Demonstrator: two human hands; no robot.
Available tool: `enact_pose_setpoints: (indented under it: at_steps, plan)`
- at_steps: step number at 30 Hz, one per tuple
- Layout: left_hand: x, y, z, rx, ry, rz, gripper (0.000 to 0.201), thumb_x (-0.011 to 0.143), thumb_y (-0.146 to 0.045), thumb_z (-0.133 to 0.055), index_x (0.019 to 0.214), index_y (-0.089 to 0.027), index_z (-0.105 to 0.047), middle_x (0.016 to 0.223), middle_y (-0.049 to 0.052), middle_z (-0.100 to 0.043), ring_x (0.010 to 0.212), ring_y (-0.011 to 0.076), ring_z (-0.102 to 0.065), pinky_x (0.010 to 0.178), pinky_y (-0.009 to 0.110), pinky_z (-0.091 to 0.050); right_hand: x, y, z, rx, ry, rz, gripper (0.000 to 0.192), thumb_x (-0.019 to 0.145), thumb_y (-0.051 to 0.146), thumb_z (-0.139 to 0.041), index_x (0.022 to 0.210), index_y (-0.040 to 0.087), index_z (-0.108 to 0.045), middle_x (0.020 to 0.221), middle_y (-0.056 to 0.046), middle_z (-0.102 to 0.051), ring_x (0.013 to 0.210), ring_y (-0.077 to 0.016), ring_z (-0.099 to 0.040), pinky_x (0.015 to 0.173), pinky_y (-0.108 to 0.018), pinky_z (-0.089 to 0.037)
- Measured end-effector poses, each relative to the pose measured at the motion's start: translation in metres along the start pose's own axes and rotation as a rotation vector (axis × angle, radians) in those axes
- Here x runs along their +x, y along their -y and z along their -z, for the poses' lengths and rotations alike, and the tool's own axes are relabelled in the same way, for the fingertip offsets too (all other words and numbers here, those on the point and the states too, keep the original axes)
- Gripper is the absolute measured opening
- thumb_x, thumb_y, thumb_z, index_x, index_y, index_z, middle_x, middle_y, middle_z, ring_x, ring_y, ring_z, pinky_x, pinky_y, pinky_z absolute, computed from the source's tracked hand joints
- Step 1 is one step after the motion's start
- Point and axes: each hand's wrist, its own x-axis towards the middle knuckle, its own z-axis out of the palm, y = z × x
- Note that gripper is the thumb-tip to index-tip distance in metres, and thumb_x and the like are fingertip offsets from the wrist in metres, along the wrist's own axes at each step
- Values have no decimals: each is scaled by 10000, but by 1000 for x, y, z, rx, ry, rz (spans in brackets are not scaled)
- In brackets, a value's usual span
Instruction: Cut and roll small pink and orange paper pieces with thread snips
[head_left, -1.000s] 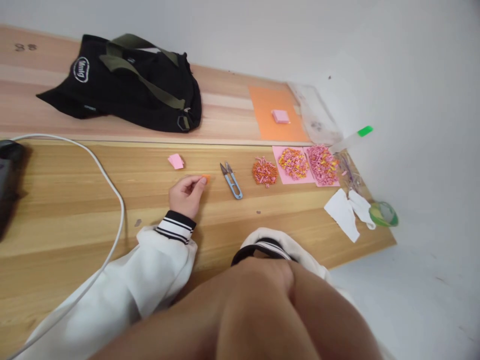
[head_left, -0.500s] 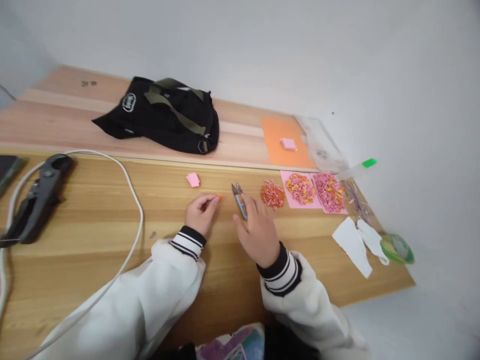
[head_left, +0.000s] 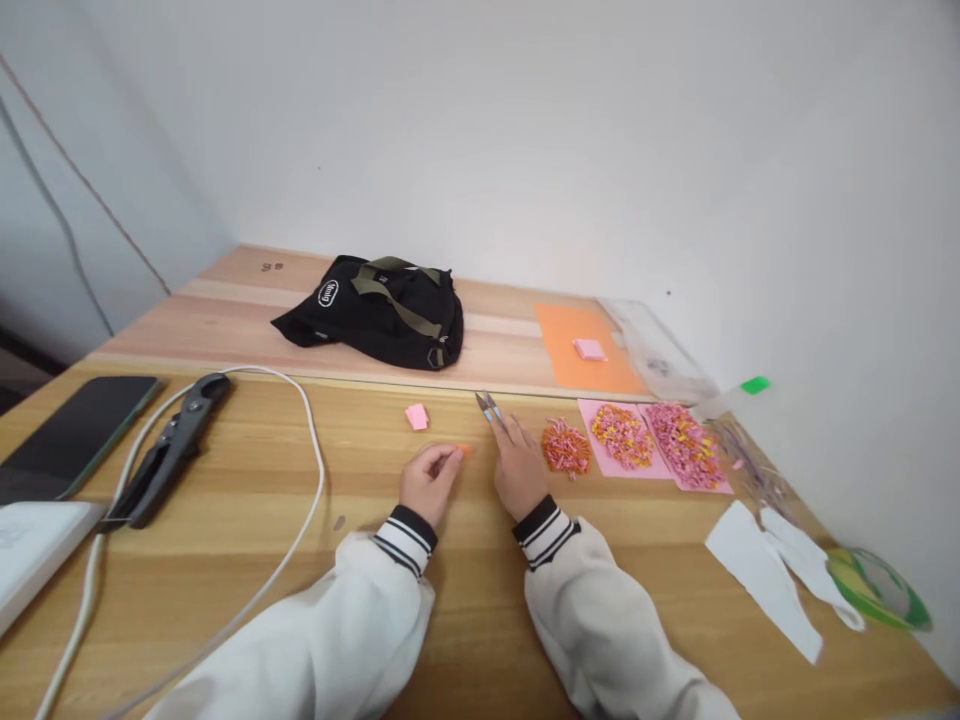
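Observation:
My left hand (head_left: 429, 480) rests on the wooden table (head_left: 247, 520) and pinches a small orange paper piece (head_left: 464, 451) between thumb and fingers. Just to its right, my right hand (head_left: 518, 462) covers the handles of small blue thread snips (head_left: 489, 406), whose blades stick out beyond the fingers toward the wall. A small pink paper piece (head_left: 416, 416) lies a little beyond my left hand. An orange heap of paper bits (head_left: 565, 447) sits right of my right hand.
Two pink sheets (head_left: 651, 440) carry more paper bits. Farther back lie an orange sheet (head_left: 589, 350) and a black bag (head_left: 379, 310). At left are a white cable (head_left: 304, 480), a black tool (head_left: 169, 450) and a phone (head_left: 75, 432). White paper scraps (head_left: 761, 575) and a green tape roll (head_left: 877, 585) lie at right.
My right hand came up from my lap onto the table and closed over the snips. The view tilted up, showing more of the wall and the table's left side.

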Motion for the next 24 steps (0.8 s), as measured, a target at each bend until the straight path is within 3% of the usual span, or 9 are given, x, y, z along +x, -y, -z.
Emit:
enact_pose_setpoints:
  at_steps: [3, 5, 7, 10, 16, 24]
  plan:
    - [0, 1, 0, -5, 0, -11, 128, 645, -267, -629, 646, -141, -652, 653, 34, -622, 631, 132, -564, 618, 245, -458, -10, 14, 2, 249, -79, -8, 313, 801, 141, -406, 1060, 135, -581, 1140, -127, -567, 1089, -232, -485, 951, -398, -370]
    - [0, 1, 1, 5, -1, -27, 122, 645, -262, -635, 653, -143, -658, 656, 35, -629, 630, 134, -570, 613, 246, -463, -18, 24, -2, 495, -102, -105, 223, 815, 227, -439, 942, 153, -606, 959, -103, -624, 897, -193, -575, 806, -340, -470]
    - [1, 2, 1, 16, -1, -45, 117, 643, -259, -640, 654, -145, -663, 660, 37, -634, 637, 136, -578, 611, 247, -469, -24, 30, -10, 714, -113, -223, 189, 803, 280, -470, 864, 161, -604, 832, -76, -636, 729, -160, -594, 656, -290, -500]
    - [1, 2, 1, 31, 17, -70, 108, 642, -253, -643, 656, -150, -672, 665, 39, -641, 644, 137, -588, 612, 249, -478, -26, 31, -20, 918, -132, -326, 165, 768, 302, -522, 819, 164, -596, 756, -51, -640, 647, -140, -582, 593, -262, -489]
    - [0, 2, 2, 58, 60, -99, 98, 638, -245, -657, 668, -157, -686, 683, 45, -656, 656, 139, -595, 624, 254, -489, -24, 27, -21, 968, -142, -359, 140, 742, 292, -541, 751, 164, -596, 650, -20, -604, 558, -117, -525, 531, -239, -447]
    - [-1, 2, 3, 88, 75, -101, 100, 651, -239, -656, 692, -152, -681, 703, 40, -662, 667, 131, -601, 642, 250, -490, -25, 27, -20, 957, -129, -360, 136, 745, 280, -534, 745, 161, -600, 691, -33, -612, 574, -118, -527, 560, -246, -442]
